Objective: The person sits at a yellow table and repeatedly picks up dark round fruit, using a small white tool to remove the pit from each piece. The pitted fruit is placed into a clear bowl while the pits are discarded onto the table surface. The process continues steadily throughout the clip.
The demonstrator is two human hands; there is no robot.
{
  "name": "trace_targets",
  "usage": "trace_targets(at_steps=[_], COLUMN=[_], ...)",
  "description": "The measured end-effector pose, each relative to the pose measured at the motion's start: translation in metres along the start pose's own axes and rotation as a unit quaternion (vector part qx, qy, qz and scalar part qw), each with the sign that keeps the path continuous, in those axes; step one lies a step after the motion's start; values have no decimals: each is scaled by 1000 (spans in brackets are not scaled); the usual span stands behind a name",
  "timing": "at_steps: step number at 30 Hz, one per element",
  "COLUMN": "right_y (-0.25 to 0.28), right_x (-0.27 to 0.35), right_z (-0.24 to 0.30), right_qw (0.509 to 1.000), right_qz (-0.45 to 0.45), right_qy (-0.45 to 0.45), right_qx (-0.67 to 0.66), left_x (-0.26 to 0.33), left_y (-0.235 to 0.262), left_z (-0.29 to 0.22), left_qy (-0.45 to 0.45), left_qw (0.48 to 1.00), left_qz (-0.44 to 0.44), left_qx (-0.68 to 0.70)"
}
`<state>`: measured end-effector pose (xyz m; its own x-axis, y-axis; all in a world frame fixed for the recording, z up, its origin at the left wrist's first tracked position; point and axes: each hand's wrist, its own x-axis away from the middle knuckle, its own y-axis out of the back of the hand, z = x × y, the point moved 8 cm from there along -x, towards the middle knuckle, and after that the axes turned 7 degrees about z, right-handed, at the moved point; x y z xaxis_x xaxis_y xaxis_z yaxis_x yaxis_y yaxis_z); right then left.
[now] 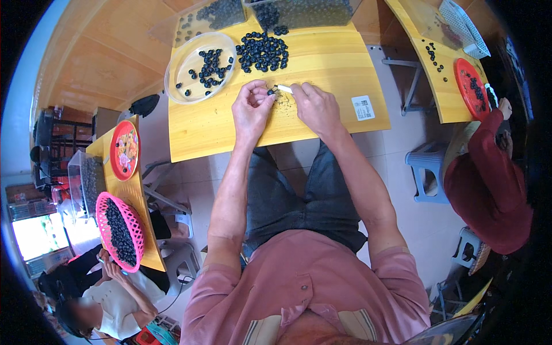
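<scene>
My left hand (249,114) pinches a small round black bead (271,92) between thumb and fingertips, over the yellow wooden table (322,69). From the right, my right hand (317,110) grips a slim white-handled tool (284,89), its dark tip pointing at the bead; the tip's exact shape is too small to tell. Dark crumbs (285,106) lie scattered on the wood between both hands. Beyond them sits a heap of loose black beads (261,53). To its left stands a clear round tray (172,81) with more beads inside.
Clear boxes (305,17) of beads line the table's far edge. A white label (363,108) lies at right. On the left side table are a floral red plate (133,150) and a pink basket (138,230), beside a person. Another person sits at right by a red plate (464,86).
</scene>
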<state>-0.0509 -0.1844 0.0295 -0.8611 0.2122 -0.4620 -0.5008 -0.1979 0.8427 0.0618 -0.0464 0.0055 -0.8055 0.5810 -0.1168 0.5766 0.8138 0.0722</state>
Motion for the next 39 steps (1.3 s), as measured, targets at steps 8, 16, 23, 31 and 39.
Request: trace_targets(at_steps=[8,16,23,31,39], right_y=[-2,1,5,9,10], right_x=[2,-1,0,1,-1], right_z=[-2,-1,-1,-2,-1], right_qw=[1000,1000,1000,999,999], right_qz=[-4,-26,-28,-38,-37], right_qy=[-4,-6,-8,-11,-10], right_qx=[2,-7,-5,-11,-12], left_x=[2,-46,-49,-41,-40], left_y=[14,107,25,12,21], left_z=[-23,-89,-59,-21,-27], left_qy=[-112,-225,-161,-108,-104], left_qw=[981,850,835,821,852], left_qz=[-43,-123,22,26,-19], left_qx=[-150,-459,-526,-561,-513])
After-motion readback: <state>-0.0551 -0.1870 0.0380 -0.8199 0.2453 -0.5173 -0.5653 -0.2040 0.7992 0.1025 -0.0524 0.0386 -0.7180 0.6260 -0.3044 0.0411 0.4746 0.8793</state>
